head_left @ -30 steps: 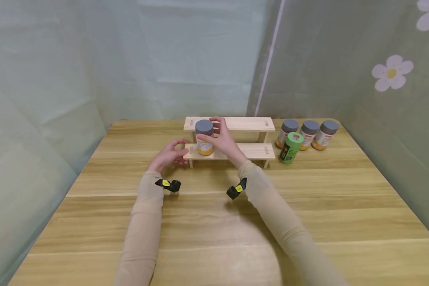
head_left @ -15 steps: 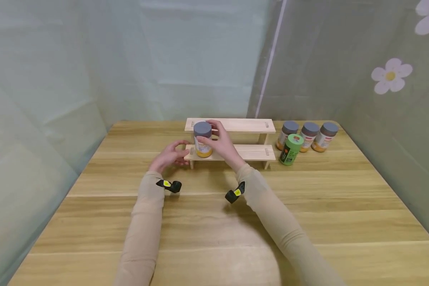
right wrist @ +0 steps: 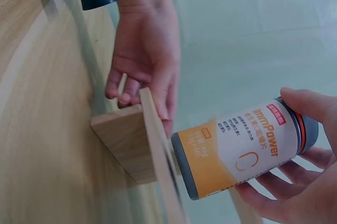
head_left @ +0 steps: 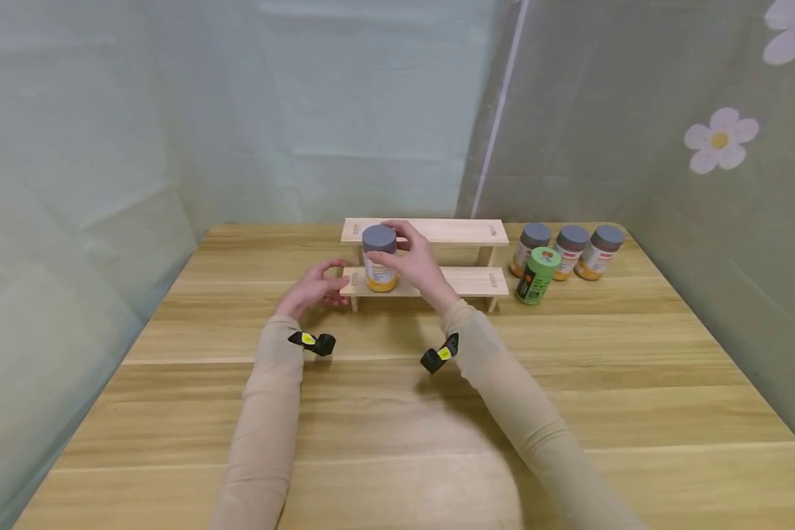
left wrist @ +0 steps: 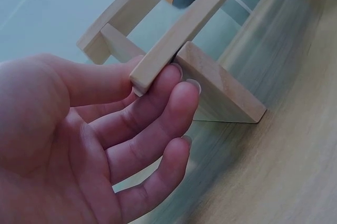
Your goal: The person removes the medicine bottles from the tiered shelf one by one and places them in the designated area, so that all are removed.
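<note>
My right hand holds a supplement bottle with a grey lid, its thumb and fingers around the upper part. The bottle is upright at the left part of the lower step of a two-step wooden shelf. In the right wrist view, the bottle's white and orange label faces the camera and its base is right at the board. My left hand pinches the left end of that lower board. The left wrist view shows the thumb on top and curled fingers beneath, near the shelf's leg.
Right of the shelf stand three more grey-lidded bottles in a row. A green bottle is in front of them. The upper step rises behind the lower one. Curtains hang behind the wooden table.
The right hand and its bottle have shifted slightly, first left then back right, and a little nearer the lower step's front edge. The left hand keeps its place on the board.
</note>
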A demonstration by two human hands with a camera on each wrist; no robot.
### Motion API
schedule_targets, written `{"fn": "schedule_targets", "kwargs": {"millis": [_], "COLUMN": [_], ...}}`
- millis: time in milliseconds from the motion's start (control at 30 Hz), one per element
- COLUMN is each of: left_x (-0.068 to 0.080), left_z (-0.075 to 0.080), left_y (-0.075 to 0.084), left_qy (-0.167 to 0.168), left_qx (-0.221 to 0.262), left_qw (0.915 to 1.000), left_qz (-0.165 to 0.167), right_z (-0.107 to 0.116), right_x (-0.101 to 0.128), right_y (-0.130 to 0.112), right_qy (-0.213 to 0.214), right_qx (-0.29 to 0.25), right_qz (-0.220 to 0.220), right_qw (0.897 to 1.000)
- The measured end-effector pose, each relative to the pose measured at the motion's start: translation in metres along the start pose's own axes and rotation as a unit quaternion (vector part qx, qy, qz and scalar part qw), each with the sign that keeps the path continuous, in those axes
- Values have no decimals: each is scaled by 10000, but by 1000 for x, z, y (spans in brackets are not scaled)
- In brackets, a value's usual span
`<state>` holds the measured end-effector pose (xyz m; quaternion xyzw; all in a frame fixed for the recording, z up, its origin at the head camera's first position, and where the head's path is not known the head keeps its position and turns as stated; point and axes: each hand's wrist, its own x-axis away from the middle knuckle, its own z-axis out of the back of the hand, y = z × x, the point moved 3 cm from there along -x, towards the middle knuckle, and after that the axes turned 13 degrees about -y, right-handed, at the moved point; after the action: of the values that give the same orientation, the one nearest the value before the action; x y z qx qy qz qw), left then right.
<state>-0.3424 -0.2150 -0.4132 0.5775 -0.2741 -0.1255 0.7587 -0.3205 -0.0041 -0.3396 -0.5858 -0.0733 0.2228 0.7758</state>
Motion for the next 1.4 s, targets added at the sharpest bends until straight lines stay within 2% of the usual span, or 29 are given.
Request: {"fn": "schedule_targets", "kwargs": {"millis": [333, 600, 933, 1400], "left_x": [0, 0, 2, 2], "left_z": [3, 3, 6, 4], "left_y": [5, 3, 3, 0], "left_qy": [-38, -68, -30, -15], "left_qx": [-80, -71, -103, -19], "left_qw": [9999, 9998, 9997, 9999], "left_qz": [-119, -197, -198, -149], "right_z": [22, 41, 68, 117], "right_x": [8, 22, 34, 63], "right_y": [-3, -4, -4, 0], "right_qy": [460, 819, 870, 1121], "right_qx": [-38, -72, 20, 314], "right_qz": [-66, -121, -198, -653], "right_qw": [9989, 9965, 9960, 9911]}}
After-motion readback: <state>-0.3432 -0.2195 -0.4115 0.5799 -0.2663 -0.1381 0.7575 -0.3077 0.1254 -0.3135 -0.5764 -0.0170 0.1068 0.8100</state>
